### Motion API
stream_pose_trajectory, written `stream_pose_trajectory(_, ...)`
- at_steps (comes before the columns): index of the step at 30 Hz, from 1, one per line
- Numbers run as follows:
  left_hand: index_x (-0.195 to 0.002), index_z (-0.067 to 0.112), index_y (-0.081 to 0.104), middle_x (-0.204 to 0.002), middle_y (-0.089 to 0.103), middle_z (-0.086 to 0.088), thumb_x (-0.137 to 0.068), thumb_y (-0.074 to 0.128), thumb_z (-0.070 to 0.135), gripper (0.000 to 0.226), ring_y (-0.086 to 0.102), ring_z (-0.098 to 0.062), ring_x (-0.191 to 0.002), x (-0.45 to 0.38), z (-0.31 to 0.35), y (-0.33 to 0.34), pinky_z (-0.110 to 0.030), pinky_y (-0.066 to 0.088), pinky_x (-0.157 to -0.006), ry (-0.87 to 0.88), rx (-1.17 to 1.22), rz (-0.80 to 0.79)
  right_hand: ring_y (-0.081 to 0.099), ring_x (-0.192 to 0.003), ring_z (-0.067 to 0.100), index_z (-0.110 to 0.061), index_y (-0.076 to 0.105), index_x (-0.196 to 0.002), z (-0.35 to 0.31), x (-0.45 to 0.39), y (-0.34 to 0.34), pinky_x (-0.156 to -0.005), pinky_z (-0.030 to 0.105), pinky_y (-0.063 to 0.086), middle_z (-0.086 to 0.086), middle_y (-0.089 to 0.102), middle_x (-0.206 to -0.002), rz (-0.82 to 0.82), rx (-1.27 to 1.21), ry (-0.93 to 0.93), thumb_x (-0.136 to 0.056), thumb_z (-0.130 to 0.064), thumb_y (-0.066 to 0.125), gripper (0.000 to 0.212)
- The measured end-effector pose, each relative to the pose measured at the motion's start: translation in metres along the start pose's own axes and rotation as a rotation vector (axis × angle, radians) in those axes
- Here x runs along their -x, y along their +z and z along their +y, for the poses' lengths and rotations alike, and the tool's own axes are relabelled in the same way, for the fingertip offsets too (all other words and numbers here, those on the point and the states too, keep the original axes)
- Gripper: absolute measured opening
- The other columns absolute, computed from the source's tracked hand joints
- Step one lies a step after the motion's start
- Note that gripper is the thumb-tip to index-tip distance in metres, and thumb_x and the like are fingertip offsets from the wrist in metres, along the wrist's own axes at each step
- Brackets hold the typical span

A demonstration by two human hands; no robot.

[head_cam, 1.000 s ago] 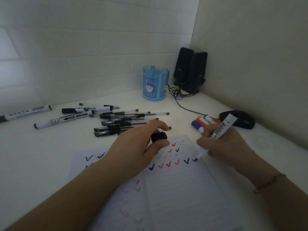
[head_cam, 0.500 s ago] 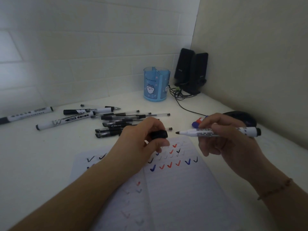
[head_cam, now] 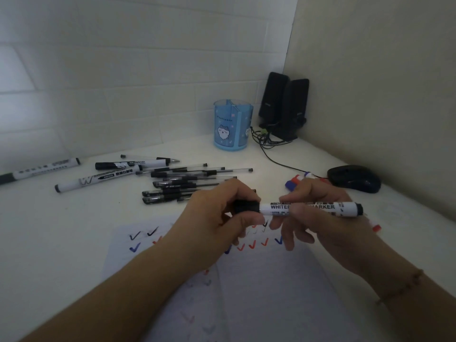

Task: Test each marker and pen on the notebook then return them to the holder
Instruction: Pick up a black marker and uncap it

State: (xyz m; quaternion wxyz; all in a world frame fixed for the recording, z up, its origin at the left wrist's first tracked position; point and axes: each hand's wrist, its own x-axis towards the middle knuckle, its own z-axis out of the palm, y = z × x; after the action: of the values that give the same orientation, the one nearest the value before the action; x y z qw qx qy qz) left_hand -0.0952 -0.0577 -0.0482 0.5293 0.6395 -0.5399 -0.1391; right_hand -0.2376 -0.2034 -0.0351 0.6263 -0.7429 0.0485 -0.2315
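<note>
A white whiteboard marker (head_cam: 343,209) lies level in my right hand (head_cam: 318,218), which grips its barrel above the open notebook (head_cam: 266,292). My left hand (head_cam: 217,218) pinches the black cap (head_cam: 246,207), which sits on the marker's left end. Black, red and blue check marks cross the notebook page. The blue holder (head_cam: 233,124) with a cat picture stands at the back, apart from both hands. A pile of black pens (head_cam: 182,183) and three white markers (head_cam: 98,178) lie to the left. Red and blue markers (head_cam: 294,181) peek out behind my right hand.
Two black speakers (head_cam: 283,107) stand in the corner with their cable (head_cam: 278,161) trailing across the desk. A black mouse (head_cam: 354,178) rests at the right near the wall. Walls close off the back and right side.
My right hand lifted the marker off the page and turned it level. The marker's tip then went into the black cap held by my left hand.
</note>
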Motion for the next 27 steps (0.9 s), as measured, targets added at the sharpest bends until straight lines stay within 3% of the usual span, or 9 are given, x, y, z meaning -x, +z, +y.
stream_pose_trajectory(5,-0.089,0.020,0.062,-0.060,0.067,-0.003,-0.073,0.066,0.025,0.017,0.064,-0.020,-0.050,0.001,0.007,0.002,-0.030,0.055,-0.055,-0.026,0.221,0.009,0.065,-0.051,0.033,-0.016,0.065,-0.084,0.002,0.002,0.003,-0.043,0.024,0.041,0.015,0.073,-0.078,0.007,-0.060,-0.058,-0.070,-0.052,0.074,0.040)
stream_pose_trajectory(12,-0.087,0.013,0.063,-0.069,0.071,-0.006,-0.069,0.068,0.020,0.020,0.069,-0.020,-0.056,0.001,0.011,0.000,-0.024,0.055,-0.055,-0.039,0.238,0.022,0.062,-0.045,0.030,-0.021,0.067,-0.082,0.005,0.000,0.007,-0.044,0.021,0.042,0.014,0.071,-0.075,-0.010,-0.108,-0.057,-0.068,-0.053,0.075,0.035)
stream_pose_trajectory(16,-0.089,0.019,0.062,-0.076,0.072,-0.002,-0.068,0.069,0.028,0.024,0.071,-0.016,-0.065,-0.002,0.005,0.002,-0.024,0.057,-0.061,-0.047,0.174,0.037,0.053,-0.040,0.020,-0.016,0.064,-0.087,0.007,-0.002,0.005,-0.042,0.025,0.041,0.007,0.065,-0.063,-0.019,-0.066,-0.028,-0.069,-0.052,0.074,0.041)
stream_pose_trajectory(18,-0.097,0.032,0.060,-0.084,0.073,0.006,-0.064,0.070,0.043,0.036,0.070,-0.007,-0.074,-0.003,0.000,0.004,-0.024,0.058,-0.070,-0.063,0.041,0.037,0.050,-0.041,0.016,-0.018,0.064,-0.087,0.009,-0.004,0.002,-0.043,0.026,0.043,0.002,0.059,-0.053,0.023,-0.091,-0.033,-0.068,-0.049,0.076,0.038)
stream_pose_trajectory(21,-0.125,0.049,0.041,-0.111,0.064,0.021,-0.066,0.057,0.067,0.064,0.062,0.006,-0.097,-0.003,-0.005,0.001,-0.022,0.055,-0.082,-0.031,-0.190,0.020,0.064,-0.070,0.024,-0.019,0.062,-0.110,-0.001,-0.004,-0.015,-0.052,0.029,0.050,0.011,0.068,-0.084,-0.009,-0.217,-0.104,-0.075,-0.023,0.075,0.037)
stream_pose_trajectory(23,-0.133,0.044,0.038,-0.114,0.060,0.024,-0.076,0.048,0.068,0.062,0.058,0.006,-0.101,-0.002,-0.008,-0.003,-0.023,0.053,-0.084,0.010,-0.276,0.059,0.061,-0.104,0.033,-0.021,0.054,-0.127,-0.013,-0.001,-0.039,-0.065,0.037,0.055,0.016,0.061,-0.121,-0.028,-0.276,-0.148,-0.072,-0.001,0.061,0.058)
stream_pose_trajectory(24,-0.133,0.042,0.040,-0.113,0.059,0.026,-0.081,0.046,0.066,0.058,0.057,0.006,-0.101,-0.002,-0.009,-0.004,-0.023,0.053,-0.084,0.020,-0.301,0.084,0.057,-0.112,0.036,-0.020,0.052,-0.127,-0.021,0.001,-0.048,-0.073,0.041,0.054,0.016,0.056,-0.128,-0.029,-0.339,-0.187,-0.071,-0.001,0.057,0.060)
stream_pose_trajectory(25,-0.133,0.041,0.041,-0.111,0.058,0.027,-0.085,0.046,0.064,0.053,0.057,0.006,-0.100,-0.002,-0.010,-0.005,-0.023,0.052,-0.085,0.027,-0.328,0.100,0.057,-0.110,0.035,-0.018,0.055,-0.121,-0.027,0.002,-0.057,-0.077,0.043,0.053,0.016,0.057,-0.125,0.030,-0.406,-0.203,-0.074,-0.005,0.054,0.049)
stream_pose_trajectory(27,-0.131,0.041,0.042,-0.109,0.057,0.029,-0.086,0.045,0.062,0.050,0.056,0.006,-0.100,-0.002,-0.012,-0.004,-0.023,0.051,-0.085,0.039,-0.389,0.102,0.064,-0.082,0.026,-0.019,0.061,-0.096,-0.030,0.004,-0.072,-0.066,0.035,0.055,0.009,0.066,-0.097,0.320,-0.381,-0.160,-0.089,-0.008,0.045,0.020)
